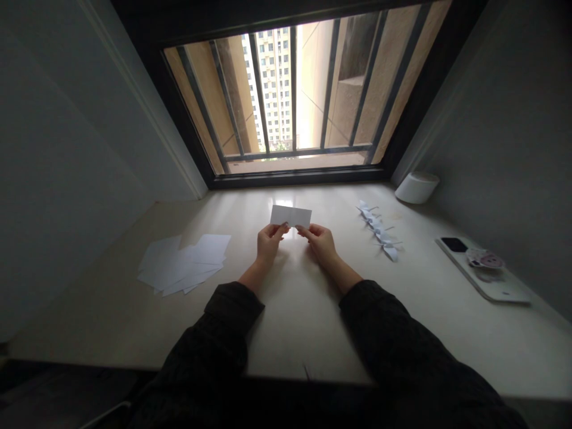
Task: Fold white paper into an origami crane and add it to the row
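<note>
I hold a small folded white sheet of paper (291, 215) just above the pale desk (286, 322), near its middle. My left hand (269, 242) pinches the sheet's lower left edge. My right hand (318, 240) pinches its lower right edge. Both hands have fingers closed on the paper. Dark sleeves cover both forearms.
A loose pile of white paper sheets (185, 262) lies to the left. A row of several folded paper figures (379, 232) lies to the right. A phone with a round grip (482, 267) rests at the far right, a white round object (416, 186) by the barred window (295, 95).
</note>
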`<control>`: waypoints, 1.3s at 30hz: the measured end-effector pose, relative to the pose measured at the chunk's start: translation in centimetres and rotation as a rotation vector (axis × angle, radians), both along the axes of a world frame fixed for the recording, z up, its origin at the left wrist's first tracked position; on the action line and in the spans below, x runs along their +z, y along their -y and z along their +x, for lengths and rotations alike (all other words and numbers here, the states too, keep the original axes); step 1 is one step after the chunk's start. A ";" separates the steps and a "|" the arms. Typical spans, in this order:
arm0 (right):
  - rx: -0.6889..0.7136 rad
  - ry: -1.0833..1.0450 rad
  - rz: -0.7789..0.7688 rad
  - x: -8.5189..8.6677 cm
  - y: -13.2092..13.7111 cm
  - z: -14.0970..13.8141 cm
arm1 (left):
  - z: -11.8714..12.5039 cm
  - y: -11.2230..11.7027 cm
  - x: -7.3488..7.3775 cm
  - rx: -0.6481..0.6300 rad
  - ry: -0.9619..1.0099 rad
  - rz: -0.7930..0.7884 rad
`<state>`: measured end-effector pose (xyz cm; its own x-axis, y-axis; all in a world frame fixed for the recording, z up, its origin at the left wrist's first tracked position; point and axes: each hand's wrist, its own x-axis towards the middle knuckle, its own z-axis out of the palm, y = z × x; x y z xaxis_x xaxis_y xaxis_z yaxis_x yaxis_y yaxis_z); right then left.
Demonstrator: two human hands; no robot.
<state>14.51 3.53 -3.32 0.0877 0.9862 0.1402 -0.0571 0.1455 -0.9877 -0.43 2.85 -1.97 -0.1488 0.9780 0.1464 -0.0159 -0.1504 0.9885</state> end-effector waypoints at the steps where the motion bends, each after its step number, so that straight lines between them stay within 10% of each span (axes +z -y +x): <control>1: -0.009 -0.001 -0.002 0.0 0.0 0.0 | 0.0 0.0 -0.1 -0.004 -0.012 0.001; 21: -0.037 -0.026 -0.017 -0.3 -0.2 0.0 | -0.9 -0.6 0.4 0.140 0.069 -0.053; 39: -0.202 -0.185 -0.044 -0.2 -0.8 0.2 | -0.2 -0.6 -0.2 -0.030 -0.022 -0.082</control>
